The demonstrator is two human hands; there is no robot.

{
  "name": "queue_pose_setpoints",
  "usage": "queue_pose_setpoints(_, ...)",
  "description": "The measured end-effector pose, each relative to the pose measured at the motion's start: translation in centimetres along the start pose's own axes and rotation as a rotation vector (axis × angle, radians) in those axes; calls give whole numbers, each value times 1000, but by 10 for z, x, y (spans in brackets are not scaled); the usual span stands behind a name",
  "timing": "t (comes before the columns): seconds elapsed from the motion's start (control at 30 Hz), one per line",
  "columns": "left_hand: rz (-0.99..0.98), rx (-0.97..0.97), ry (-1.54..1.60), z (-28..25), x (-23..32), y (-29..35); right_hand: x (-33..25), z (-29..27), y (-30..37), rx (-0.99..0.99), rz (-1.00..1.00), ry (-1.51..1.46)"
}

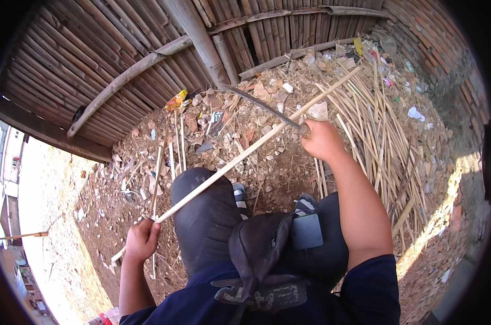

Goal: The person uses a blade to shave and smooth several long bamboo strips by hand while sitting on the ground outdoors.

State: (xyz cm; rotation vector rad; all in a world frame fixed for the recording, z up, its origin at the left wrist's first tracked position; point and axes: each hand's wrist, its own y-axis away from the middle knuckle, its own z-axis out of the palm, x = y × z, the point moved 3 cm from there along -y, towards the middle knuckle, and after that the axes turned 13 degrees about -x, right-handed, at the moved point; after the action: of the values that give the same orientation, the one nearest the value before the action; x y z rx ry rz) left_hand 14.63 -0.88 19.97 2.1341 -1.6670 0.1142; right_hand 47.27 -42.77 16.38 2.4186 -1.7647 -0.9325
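A long pale bamboo strip (229,166) slants across my lap, from the lower left up to the far right. Its near end is gripped by my left hand (141,240), fingers wrapped around it beside my left knee. In my closed right hand (322,141) is a long dark-bladed knife (262,104), the blade pointing away to the far left. The blade crosses the strip just left of my right fist; whether the two touch I cannot tell. Most of the knife's handle is hidden in the fist.
A heap of cut bamboo strips (383,146) lies to my right. A few more strips (180,141) lie beyond my left knee. Stones and litter cover the dirt ground (278,162). A bamboo-slat wall (121,59) stands ahead, a brick wall (435,38) at the right.
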Motion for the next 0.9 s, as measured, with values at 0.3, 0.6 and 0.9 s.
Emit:
queue_pose_setpoints(0.3, 86, 153, -173, 8, -12, -7, 27, 6, -9, 20, 69, -55)
queue_pose_setpoints(0.6, 102, 157, -100, 16, -17, -17, 79, 0, -19, 118, 179, -319)
queue_pose_setpoints(0.9, 135, 195, -76, 25, -23, -20, 40, 14, -15, -100, 39, -139)
